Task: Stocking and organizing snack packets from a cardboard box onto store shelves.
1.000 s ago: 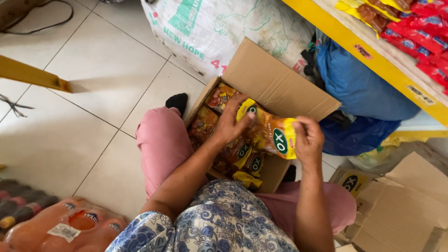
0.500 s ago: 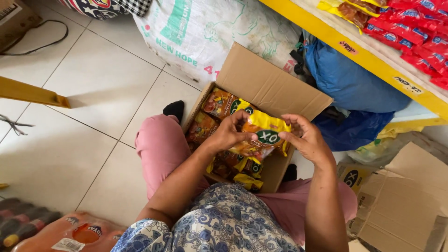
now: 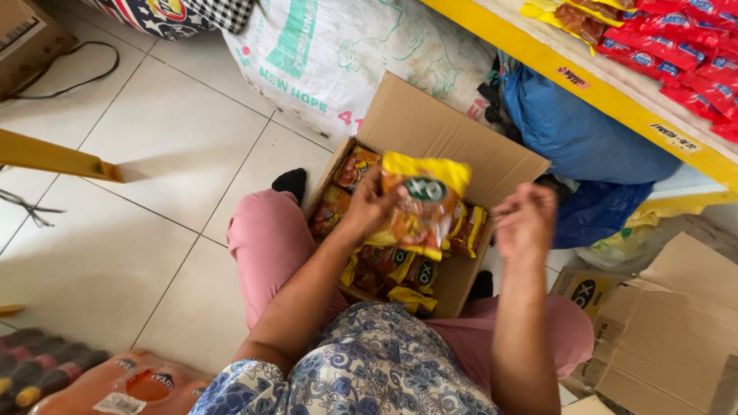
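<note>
White tiled floor [image 3: 154, 146]; open brown cardboard box [image 3: 450, 142] at 12 o'clock. Left hand [image 3: 369, 206] clamped on yellow-orange plastic snack packet [image 3: 421, 207] above box. Right hand [image 3: 526, 219] at 3 o'clock, fingers curled together, empty.

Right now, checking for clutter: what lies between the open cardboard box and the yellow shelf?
In the head view, a blue plastic bag lies between box and shelf.

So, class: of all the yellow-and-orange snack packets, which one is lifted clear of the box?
The packet held up in the left hand; all the others lie packed inside the cardboard box.
</note>
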